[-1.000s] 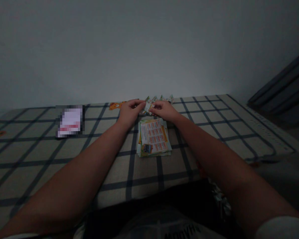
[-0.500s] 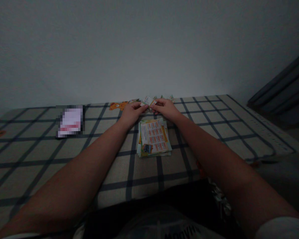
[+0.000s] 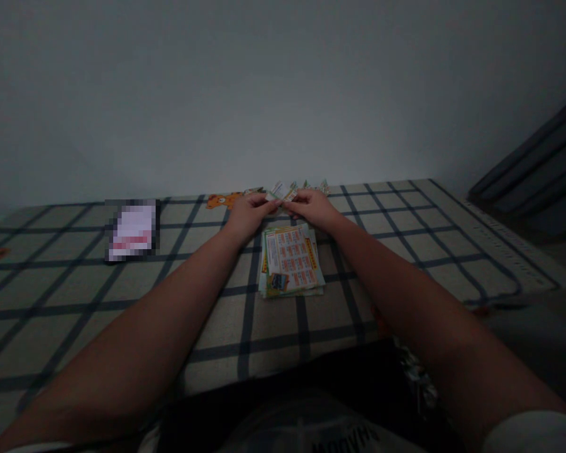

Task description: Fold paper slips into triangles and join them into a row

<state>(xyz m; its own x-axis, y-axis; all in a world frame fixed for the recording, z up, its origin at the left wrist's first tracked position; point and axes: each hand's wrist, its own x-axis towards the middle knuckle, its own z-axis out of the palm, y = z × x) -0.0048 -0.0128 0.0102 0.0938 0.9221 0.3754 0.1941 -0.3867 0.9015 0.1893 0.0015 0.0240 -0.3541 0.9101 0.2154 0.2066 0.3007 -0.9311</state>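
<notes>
At the far side of the table, my left hand [image 3: 251, 214] and my right hand [image 3: 312, 207] face each other with their fingertips almost touching. Between them they pinch a printed paper [image 3: 279, 189], which looks folded, with two points rising in a V; its lower part is behind my fingers. Nearer to me, between my forearms, a loose stack of printed paper sheets [image 3: 292, 261] lies flat, with orange and white blocks on the top sheet. Just behind my right hand stand several folded paper pieces [image 3: 321, 187], partly covered by it.
A checked cloth [image 3: 245, 333] with bear prints covers the table. To the left lies a pixelated phone-like object [image 3: 133, 229]. A pale wall [image 3: 283, 94] rises right behind the table, and dark grey folds of fabric [image 3: 538, 163] hang at the right.
Both hands keep their pinch and stay almost in place. The right fingers have shifted slightly, and the paper's two points stand a little farther apart.
</notes>
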